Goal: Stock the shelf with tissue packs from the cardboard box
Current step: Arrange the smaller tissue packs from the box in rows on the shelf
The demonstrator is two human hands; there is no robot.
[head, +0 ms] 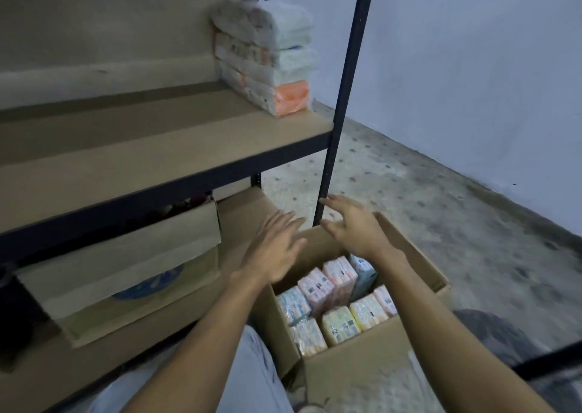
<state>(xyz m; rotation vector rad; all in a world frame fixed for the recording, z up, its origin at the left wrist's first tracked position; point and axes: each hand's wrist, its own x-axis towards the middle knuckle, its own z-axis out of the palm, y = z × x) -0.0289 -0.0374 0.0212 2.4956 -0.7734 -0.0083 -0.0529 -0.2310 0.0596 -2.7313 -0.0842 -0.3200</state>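
Both empty hands, left hand (pixel 277 248) and right hand (pixel 352 226), hover open-fingered above the cardboard box (pixel 362 368) of tissue packs (pixel 340 321).

Matt brown cardboard box (pixel 362 378), glossy plastic-wrapped tissue packs (pixel 340 324) (crinkled film), dark metal shelf post (pixel 343 97)

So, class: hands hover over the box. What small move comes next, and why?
Probably lower the left hand and right hand into the cardboard box to grip a tissue pack: both are open and empty, the shelf has room beside its stack.
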